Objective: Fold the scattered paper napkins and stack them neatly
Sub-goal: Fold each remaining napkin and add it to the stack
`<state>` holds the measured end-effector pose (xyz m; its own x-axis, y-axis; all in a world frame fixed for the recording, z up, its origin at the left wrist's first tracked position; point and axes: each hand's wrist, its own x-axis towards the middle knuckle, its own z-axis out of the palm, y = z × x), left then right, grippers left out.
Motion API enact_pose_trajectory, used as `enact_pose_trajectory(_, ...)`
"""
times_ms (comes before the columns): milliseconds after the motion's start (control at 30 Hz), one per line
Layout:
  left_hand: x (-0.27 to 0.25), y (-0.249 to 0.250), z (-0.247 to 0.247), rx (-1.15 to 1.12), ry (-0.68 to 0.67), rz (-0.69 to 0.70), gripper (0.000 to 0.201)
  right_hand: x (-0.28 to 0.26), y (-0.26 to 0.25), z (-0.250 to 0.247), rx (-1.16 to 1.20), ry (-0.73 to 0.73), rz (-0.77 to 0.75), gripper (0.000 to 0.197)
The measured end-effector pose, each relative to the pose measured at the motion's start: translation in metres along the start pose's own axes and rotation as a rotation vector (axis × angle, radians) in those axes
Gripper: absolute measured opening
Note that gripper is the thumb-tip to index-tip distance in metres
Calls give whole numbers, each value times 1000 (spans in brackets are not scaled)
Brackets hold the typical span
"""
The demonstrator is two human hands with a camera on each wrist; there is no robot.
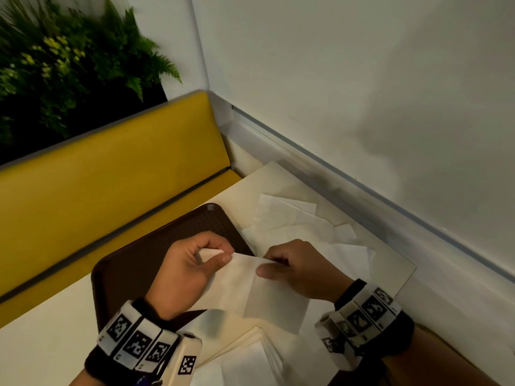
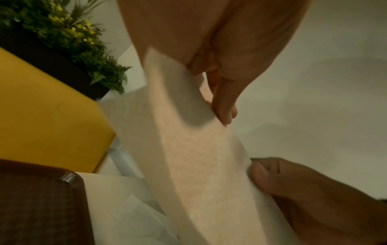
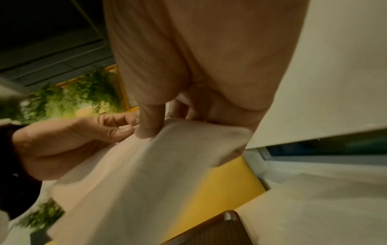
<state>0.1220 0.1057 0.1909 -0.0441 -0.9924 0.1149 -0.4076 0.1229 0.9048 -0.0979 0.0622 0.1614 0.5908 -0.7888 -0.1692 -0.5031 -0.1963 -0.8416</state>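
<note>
Both hands hold one paper napkin (image 1: 250, 285) in the air above the surface (image 1: 41, 344), over the near right part of the dark tray (image 1: 133, 263). The left hand (image 1: 189, 268) pinches the napkin's top left corner between thumb and curled fingers (image 2: 224, 106). The right hand (image 1: 301, 271) pinches the top right corner the same way, thumb in front. The sheet hangs down from the two grips, with one vertical crease visible near its middle.

Step in hand, as judged: bring the two held corners together to fold the sheet in half.

1. Keep both pinches at the extreme corners; the paper is thin and likely tears if pulled taut.
2. Align the top edges before pressing the crease.
3. Lower the sheet onto the surface and run the fingers along the fold.
4. Place it squarely on the folded stack (image 1: 250, 355), which lies near the person.

Loose napkins (image 1: 301, 227) remain far right, beside the tray.
</note>
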Motion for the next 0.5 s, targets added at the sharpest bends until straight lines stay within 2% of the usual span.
enact_pose_trajectory(100, -2, -8, -9, -12, -1, -24, 23, -8, 13, -2, 73, -6, 59, 22)
enact_pose_trajectory(233, -10, -27, -13, -60, 2, -116, 23, -18, 25, -1, 52, 48, 91, 5)
enact_pose_trajectory(367, -22, -46, -12, -108, 23, -188, 24, -23, 35, 6, 98, 47, 163, 7)
enact_pose_trajectory(500, -44, -64, -9, -183, 65, -322, 18, -23, 43, 17, 102, 67, 197, 11)
